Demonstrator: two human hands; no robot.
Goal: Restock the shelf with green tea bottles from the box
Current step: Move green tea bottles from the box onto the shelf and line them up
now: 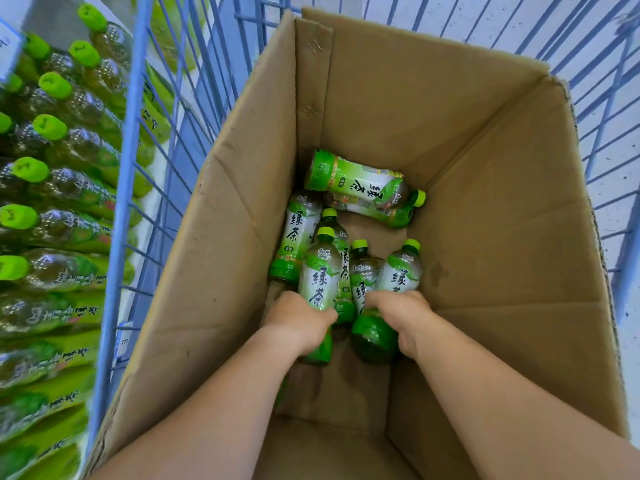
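Both my arms reach down into a deep cardboard box (502,237). My left hand (298,320) grips one green tea bottle (317,271) round its lower half, cap pointing away from me. My right hand (401,313) grips two green tea bottles together: one with a dark neck (362,271) and one to its right (401,268). Several more green tea bottles lie loose on the box floor, two of them crosswise at the far end (360,183). The shelf (62,188) on the left holds rows of green-capped tea bottles.
The box stands inside a blue wire cart (121,202), whose bars run between the box and the shelf. A pale speckled floor (616,157) shows through the wire on the right. The box's open flaps stand up at the far and right sides.
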